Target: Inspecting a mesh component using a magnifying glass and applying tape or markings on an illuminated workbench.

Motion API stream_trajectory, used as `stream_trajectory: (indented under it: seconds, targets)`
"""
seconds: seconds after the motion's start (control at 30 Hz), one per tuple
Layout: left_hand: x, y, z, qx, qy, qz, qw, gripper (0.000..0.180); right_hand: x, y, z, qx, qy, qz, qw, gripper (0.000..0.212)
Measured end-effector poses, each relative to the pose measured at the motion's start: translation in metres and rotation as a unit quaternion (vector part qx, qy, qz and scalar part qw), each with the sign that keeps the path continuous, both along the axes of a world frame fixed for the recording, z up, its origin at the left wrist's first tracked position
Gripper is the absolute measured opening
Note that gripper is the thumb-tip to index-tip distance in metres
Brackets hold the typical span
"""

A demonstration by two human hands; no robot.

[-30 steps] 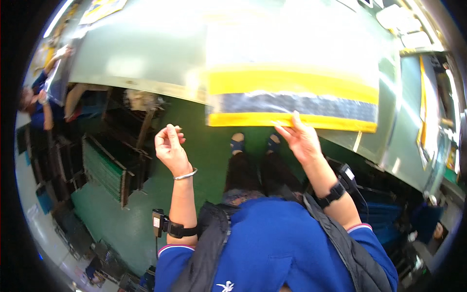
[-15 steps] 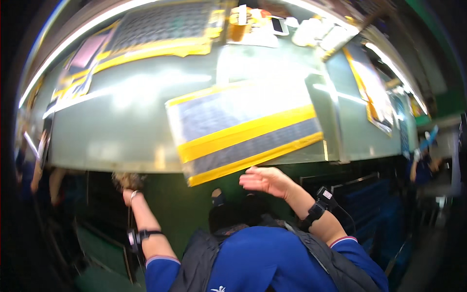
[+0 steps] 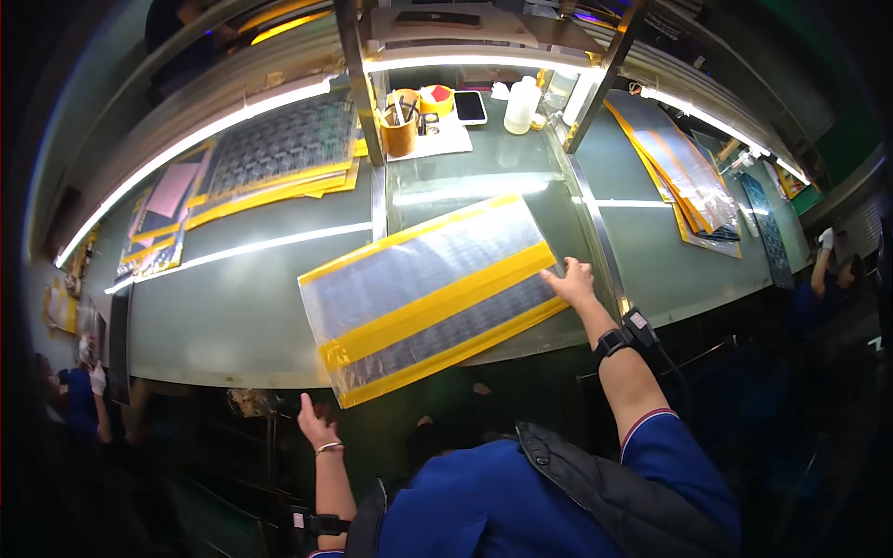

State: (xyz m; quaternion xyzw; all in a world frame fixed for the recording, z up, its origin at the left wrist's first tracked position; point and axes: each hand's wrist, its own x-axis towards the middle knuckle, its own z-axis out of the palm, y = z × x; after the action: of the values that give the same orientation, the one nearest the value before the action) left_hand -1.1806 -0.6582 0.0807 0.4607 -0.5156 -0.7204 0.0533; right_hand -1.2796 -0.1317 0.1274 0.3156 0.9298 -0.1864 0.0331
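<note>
A flat rectangular panel (image 3: 428, 288), dark and patterned under clear plastic with yellow bands across it, lies aslant on the greenish worktable (image 3: 233, 325). Its near left corner sticks out past the table's front edge. At the panel's right end is my right hand (image 3: 574, 283), closed on the edge with the thumb over the top face. My left hand (image 3: 319, 426) hangs just off the near left corner, fingers apart and holding nothing.
Stacks of similar yellow-edged sheets lie at the back left (image 3: 279, 153) and far right (image 3: 684, 181). Behind the panel are a brown cup of tools (image 3: 398, 138), a phone (image 3: 471, 108) and a white bottle (image 3: 523, 105). Metal posts (image 3: 361, 84) carry a lit shelf. Other people work at both sides.
My right hand has moved up and right from the near edge onto the panel's right end. The left hand has come inward to the near left corner. The view has shifted.
</note>
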Motion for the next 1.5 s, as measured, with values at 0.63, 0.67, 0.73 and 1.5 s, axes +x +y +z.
stream_trajectory:
  seconds: [0.63,0.67,0.73,1.5]
  targets:
    - [0.024,0.082,0.026,0.259,0.017,0.024,0.965,0.022,0.038,-0.026,0.0,-0.313,0.077,0.062,0.944,0.07]
    - [0.024,0.082,0.021,0.252,-0.005,0.012,0.968,0.022,0.035,-0.026,-0.009,-0.381,0.117,0.006,0.917,0.069]
    - [0.024,0.079,0.009,0.237,-0.029,0.001,0.971,0.021,0.027,-0.032,0.0,-0.477,0.156,-0.06,0.863,0.056]
    - [0.031,0.013,0.18,0.43,0.382,-0.18,0.798,0.088,0.021,-0.168,0.178,-0.054,0.447,0.642,0.621,0.039]
